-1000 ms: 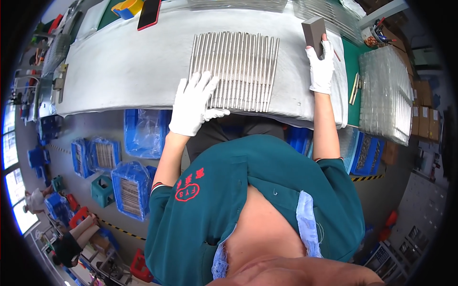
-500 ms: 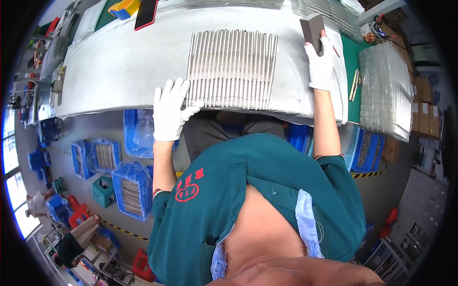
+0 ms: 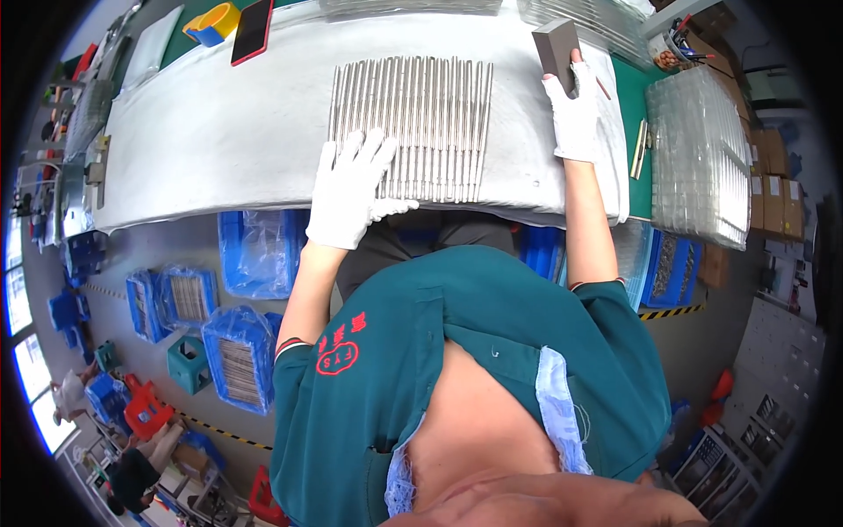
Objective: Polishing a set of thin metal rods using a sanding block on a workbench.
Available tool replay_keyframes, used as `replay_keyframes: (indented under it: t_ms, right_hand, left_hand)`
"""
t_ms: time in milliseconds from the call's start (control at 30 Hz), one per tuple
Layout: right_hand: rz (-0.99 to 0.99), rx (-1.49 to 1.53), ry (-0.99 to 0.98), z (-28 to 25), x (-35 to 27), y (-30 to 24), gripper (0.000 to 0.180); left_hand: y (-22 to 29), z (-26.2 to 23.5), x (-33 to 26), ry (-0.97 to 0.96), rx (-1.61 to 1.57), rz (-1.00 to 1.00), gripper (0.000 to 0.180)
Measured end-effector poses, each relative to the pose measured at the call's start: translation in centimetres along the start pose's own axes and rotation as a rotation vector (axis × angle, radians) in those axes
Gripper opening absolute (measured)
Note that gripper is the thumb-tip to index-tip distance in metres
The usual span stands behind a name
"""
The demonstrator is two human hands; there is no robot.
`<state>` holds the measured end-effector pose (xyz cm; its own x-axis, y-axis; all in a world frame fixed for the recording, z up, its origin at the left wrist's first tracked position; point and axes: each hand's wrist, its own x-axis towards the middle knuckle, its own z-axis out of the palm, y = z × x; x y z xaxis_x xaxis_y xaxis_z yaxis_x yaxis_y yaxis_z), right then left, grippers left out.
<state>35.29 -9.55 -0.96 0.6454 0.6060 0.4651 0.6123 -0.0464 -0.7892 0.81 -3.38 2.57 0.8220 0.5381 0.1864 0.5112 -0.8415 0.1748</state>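
Observation:
A row of slim, shiny metal rods (image 3: 430, 123) lies side by side on the white cloth (image 3: 219, 132) covering the table in front of me. My left hand (image 3: 349, 193), in a white glove, rests flat over the near left end of the row, fingers stretched out, covering parts of several rods. To the right of the row, my right hand (image 3: 575, 119) wears a white glove with bare thumb and fingertip showing. It grips a grey-brown rectangular block (image 3: 555, 48) near the cloth's far right side. A thin reddish-brown stick (image 3: 603, 88) shows beside that hand.
A red-edged phone (image 3: 252, 32) and a yellow-and-blue tape dispenser (image 3: 213, 24) sit at the far left. Stacked clear plastic trays (image 3: 700, 158) stand on the right, near brass-coloured sticks (image 3: 639, 149) and a pen holder (image 3: 669, 53). Blue crates (image 3: 239, 360) stand on the floor at left.
My left hand has moved right, from beside the row's left edge onto the rods. My right hand keeps its grip on the block. The whole view has shifted slightly.

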Motion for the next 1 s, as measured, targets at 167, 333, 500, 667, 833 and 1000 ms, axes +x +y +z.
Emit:
replay_keyframes:
  t_ms: [167, 333, 500, 667, 833, 1000]
  right_hand:
    - [-0.125, -0.126, -0.254, -1.0, -1.5, -1.5, 0.057]
    - [-0.430, -0.479, -0.671, -2.2, -4.9, -10.1, 0.040]
    - [-0.403, -0.428, -0.740, -2.9, -5.4, -9.6, 0.041]
    - [-0.679, -0.426, -0.703, 3.4, -4.9, -12.9, 0.039]
    - [-0.654, -0.473, -0.815, 4.2, -5.0, -13.3, 0.041]
    - [-0.661, -0.476, -0.738, 1.5, -5.1, -11.9, 0.042]
  left_hand:
    - [-1.5, 0.5, -0.6, 0.172, -0.244, -0.088, 0.079]
    - [-4.2, 0.8, 2.1, 0.573, -1.764, -0.655, 0.094]
    - [-5.6, 0.8, 1.9, 0.631, -2.073, -0.672, 0.094]
    - [-4.7, 0.6, 2.4, 0.573, -2.028, -0.624, 0.099]
    - [-4.6, 0.8, 2.0, 0.551, -1.976, -0.623, 0.101]
    - [-4.3, 1.1, 1.8, 0.527, -1.925, -0.547, 0.099]
